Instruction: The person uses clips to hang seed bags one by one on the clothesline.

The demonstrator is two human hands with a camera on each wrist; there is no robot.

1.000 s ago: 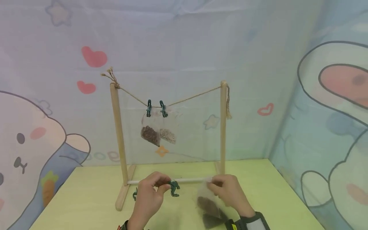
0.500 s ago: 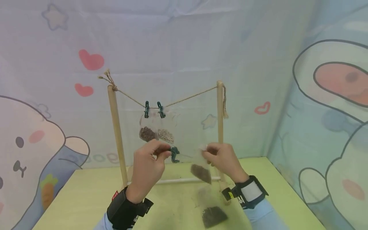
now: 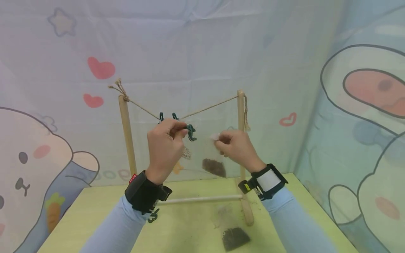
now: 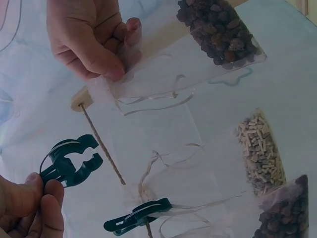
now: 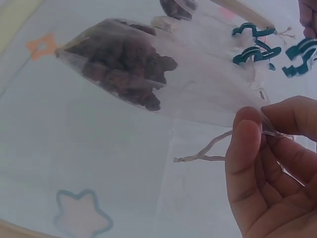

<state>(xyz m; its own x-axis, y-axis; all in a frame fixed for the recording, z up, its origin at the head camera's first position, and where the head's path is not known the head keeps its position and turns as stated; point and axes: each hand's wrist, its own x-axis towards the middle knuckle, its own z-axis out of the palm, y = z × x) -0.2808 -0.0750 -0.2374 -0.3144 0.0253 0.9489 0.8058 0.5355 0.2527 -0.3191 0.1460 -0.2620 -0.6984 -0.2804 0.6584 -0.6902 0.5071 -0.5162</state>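
Left hand (image 3: 165,140) pinched a green clip (image 3: 191,131) beside the twine (image 3: 209,106); right hand (image 3: 235,147) pinched a mesh pouch (image 3: 214,165) just below it. Two pouches already hung; one lay on the bench (image 3: 95,218)

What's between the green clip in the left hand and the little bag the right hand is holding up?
In the head view, only a bare stretch of twine line runs above the gap between the green clip and the bag; nothing else hangs there.
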